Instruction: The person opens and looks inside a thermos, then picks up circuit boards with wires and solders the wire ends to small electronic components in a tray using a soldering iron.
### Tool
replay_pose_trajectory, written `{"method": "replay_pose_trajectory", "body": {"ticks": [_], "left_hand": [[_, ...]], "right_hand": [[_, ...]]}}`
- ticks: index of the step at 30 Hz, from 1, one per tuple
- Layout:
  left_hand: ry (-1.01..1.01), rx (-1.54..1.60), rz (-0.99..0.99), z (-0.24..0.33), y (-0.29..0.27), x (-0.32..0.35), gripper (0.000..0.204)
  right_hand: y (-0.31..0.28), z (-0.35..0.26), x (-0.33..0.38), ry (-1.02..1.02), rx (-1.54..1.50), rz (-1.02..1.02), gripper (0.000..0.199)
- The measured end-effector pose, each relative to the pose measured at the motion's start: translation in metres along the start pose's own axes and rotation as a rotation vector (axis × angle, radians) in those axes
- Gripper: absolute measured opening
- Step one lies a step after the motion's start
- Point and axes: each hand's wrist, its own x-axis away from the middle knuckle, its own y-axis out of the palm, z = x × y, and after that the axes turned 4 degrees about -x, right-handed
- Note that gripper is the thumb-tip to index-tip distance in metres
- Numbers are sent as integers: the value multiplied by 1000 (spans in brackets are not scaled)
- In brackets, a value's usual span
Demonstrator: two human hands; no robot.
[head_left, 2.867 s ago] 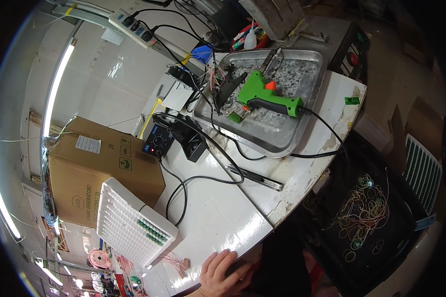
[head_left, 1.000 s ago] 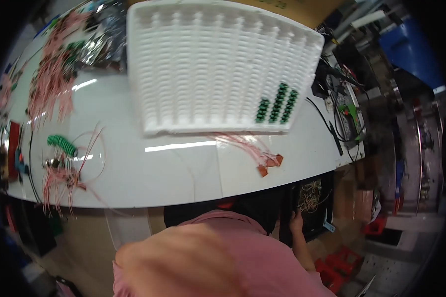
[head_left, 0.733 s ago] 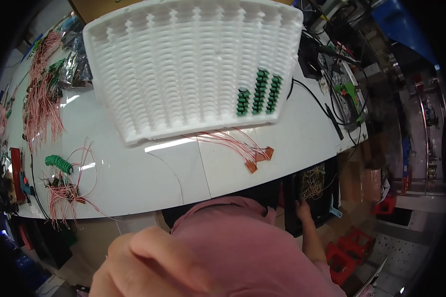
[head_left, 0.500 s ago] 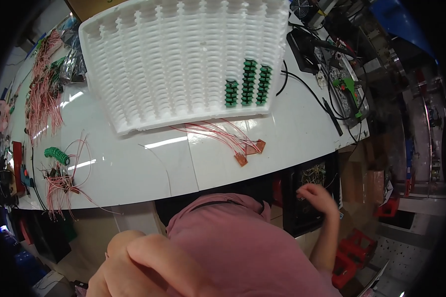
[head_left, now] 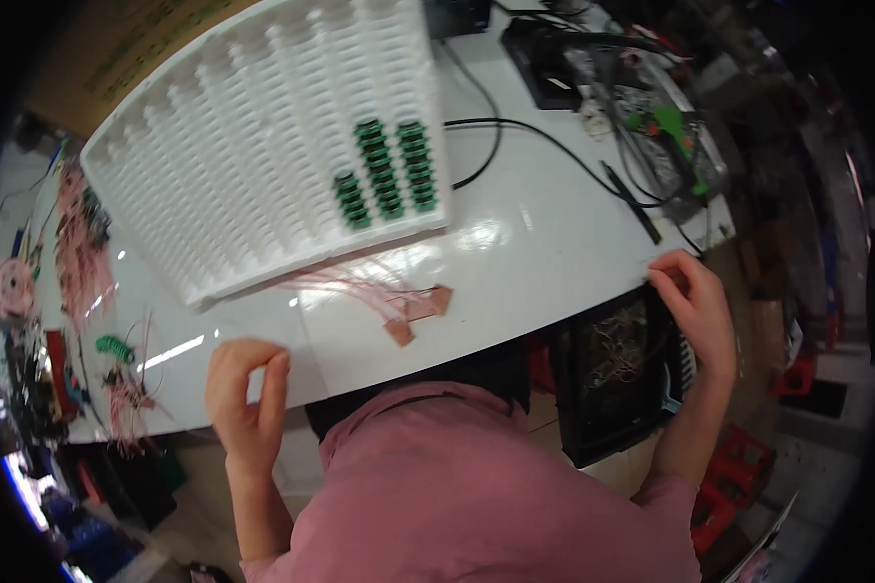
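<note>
My left hand [head_left: 246,394] is over the table's front edge, its fingers curled and the thumb against them. Whatever the fingertips hold, if anything, is too small to make out. Near the table's right front corner, my right hand [head_left: 698,309] is bent into a pinch, with nothing nameable showing in it. Between the hands, brown flat pieces with thin reddish wires [head_left: 420,307] lie on the white table [head_left: 515,262]. Behind them is a white foam tray [head_left: 262,136] of many slots, where green-and-black parts [head_left: 377,167] stand in three rows at its right side.
A black bin [head_left: 578,389] with tangled wire scraps sits below the right hand. Black cables [head_left: 554,130] and a green tool [head_left: 676,131] lie at the back right. Pink-wired bundles [head_left: 86,243] and a green coil-like stack [head_left: 115,349] lie left. Red stools [head_left: 739,466] stand lower right.
My left hand has come up from in front of my body to the table edge. My right hand has moved up and right, from over the bin. The view has turned, shifting the tray left.
</note>
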Motion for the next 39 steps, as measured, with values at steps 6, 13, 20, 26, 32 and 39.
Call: {"method": "replay_pose_trajectory", "body": {"ticks": [6,13,20,26,32,39], "left_hand": [[207,-192,-151,-16,21,-14,16],[334,-186,-232,-22,25,-11,18],[313,-27,-260,-12,37,-4,25],[306,-80,-319,11,61,-17,40],[280,-92,-283,-6,78,-12,35],[358,-93,-144,-18,80,-27,24]], "right_hand": [[40,-27,23,25,-267,-127,4],[129,-88,7,-426,-215,-328,18],[193,-115,-2,-743,-35,-212,33],[172,-102,-9,-761,-105,-259,28],[113,-69,-23,-342,-324,-63,12],[129,-67,-17,-160,-628,-76,9]]}}
